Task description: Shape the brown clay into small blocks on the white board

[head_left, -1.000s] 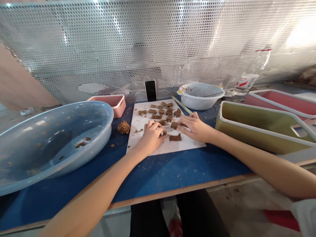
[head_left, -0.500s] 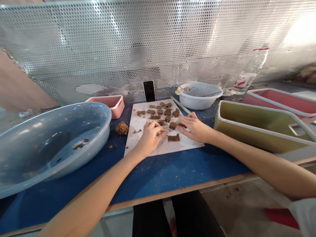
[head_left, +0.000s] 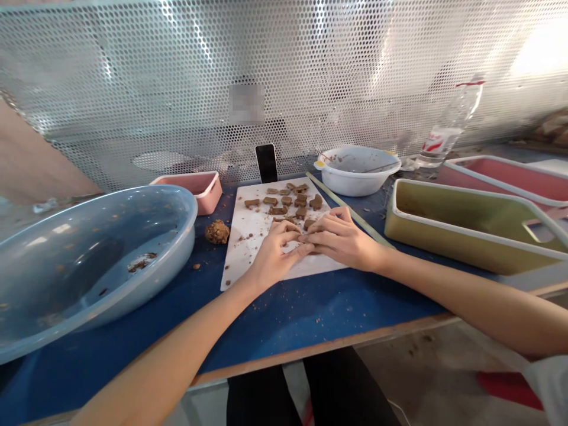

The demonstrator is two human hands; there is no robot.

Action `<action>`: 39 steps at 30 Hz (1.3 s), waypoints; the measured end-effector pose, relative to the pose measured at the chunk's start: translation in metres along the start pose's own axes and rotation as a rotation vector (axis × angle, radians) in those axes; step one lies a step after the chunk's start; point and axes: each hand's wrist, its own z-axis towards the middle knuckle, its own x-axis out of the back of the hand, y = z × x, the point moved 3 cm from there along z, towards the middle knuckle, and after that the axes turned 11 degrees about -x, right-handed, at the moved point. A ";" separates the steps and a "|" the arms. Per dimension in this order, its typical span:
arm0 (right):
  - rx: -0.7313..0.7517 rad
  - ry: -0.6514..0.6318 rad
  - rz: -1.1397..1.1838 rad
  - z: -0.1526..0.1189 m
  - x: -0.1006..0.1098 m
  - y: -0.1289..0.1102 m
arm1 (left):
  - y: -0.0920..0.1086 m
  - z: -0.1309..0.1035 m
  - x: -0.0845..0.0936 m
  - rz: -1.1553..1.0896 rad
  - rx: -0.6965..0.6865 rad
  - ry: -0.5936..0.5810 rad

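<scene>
On the white board (head_left: 242, 248) my left hand (head_left: 278, 253) and my right hand (head_left: 345, 239) meet, fingers bent and fingertips together around a small brown clay piece that they almost wholly hide. Just beyond the fingers sits a brown clay block (head_left: 309, 224). Several more small shaped clay pieces (head_left: 286, 201) lie in loose rows on the board's far half, with crumbs scattered among them. A rough brown lump of clay (head_left: 217, 232) rests on the blue table left of the board.
A big blue basin (head_left: 184, 236) fills the left side, beside a pink box (head_left: 208, 198). A phone (head_left: 267, 163) leans upright behind the board. To the right stand a white bowl (head_left: 355, 182), a thin strip (head_left: 350, 210), a green bin (head_left: 461, 239), a pink bin (head_left: 501, 177) and a plastic bottle (head_left: 444, 139).
My right hand has come left and my left hand slightly right, so both now close over the clay piece that lay uncovered near the board's front. The view has shifted slightly.
</scene>
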 end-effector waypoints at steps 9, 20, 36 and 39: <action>-0.192 0.096 0.099 0.006 0.012 0.019 | 0.001 -0.006 0.005 0.163 -0.020 0.068; -0.187 0.012 0.251 0.001 0.000 0.029 | -0.003 -0.007 0.005 0.215 -0.026 0.100; -0.152 -0.034 0.326 0.001 0.003 0.023 | -0.007 -0.009 0.004 0.236 -0.022 0.086; -0.147 -0.054 0.307 0.001 0.004 0.023 | -0.008 -0.009 0.003 0.261 -0.019 0.080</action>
